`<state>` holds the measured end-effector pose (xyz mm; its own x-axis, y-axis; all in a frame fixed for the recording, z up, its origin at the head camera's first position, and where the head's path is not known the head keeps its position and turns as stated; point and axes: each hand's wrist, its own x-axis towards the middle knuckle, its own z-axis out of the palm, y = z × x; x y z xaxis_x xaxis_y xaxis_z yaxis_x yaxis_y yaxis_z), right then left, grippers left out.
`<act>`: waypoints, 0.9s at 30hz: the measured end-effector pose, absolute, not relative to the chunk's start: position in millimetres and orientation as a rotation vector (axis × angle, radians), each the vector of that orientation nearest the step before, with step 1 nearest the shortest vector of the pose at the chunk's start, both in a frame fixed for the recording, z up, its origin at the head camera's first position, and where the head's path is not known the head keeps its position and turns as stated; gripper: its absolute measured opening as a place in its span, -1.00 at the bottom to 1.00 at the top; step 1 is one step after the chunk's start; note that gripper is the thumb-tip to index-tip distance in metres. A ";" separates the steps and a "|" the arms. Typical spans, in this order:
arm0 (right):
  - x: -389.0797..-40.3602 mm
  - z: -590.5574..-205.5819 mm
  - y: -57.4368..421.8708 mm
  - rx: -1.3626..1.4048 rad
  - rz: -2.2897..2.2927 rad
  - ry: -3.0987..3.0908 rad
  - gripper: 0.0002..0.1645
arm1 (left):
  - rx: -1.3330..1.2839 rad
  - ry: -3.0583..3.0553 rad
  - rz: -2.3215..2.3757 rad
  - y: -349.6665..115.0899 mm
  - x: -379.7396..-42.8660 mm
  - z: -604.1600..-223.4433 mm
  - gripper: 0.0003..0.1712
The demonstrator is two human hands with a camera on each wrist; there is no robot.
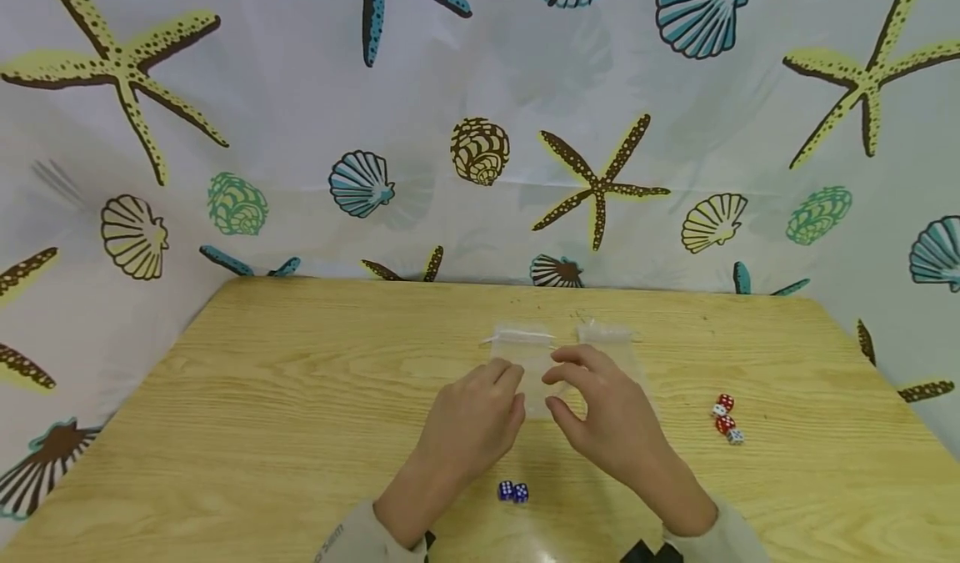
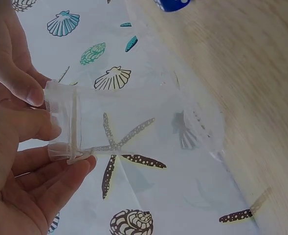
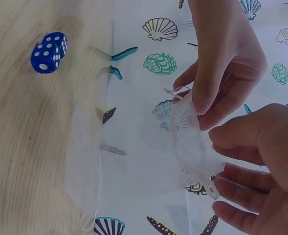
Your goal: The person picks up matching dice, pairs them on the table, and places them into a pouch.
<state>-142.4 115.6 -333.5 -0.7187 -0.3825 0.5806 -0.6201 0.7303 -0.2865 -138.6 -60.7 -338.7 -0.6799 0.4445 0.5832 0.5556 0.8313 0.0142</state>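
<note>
The left hand (image 1: 474, 417) pinches a small clear bag (image 1: 523, 353) at its drawstring mouth, over the bench (image 1: 255, 404); the right hand (image 1: 611, 413), fingers loosely parted, hovers by the mouth's other corner. Two blue dice (image 1: 506, 490) sit nearer the person, red and white dice (image 1: 725, 424) off right.

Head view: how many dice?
6. A blue die and another blue die sit between the left forearm and right forearm; right of the right hand, far to near, lie a red die, a white die, another red die, another white die. Others may be hidden.
</note>
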 end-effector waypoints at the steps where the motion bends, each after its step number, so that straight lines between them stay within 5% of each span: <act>1: -140.9 -332.6 116.2 0.765 0.646 -2.426 -0.78 | -0.733 -2.427 -0.254 -60.9 -138.5 -338.4 -0.77; 27: -112.3 -365.2 112.7 0.986 1.055 -2.828 -0.73 | -0.741 -2.461 -0.179 -61.3 -137.0 -334.8 -0.69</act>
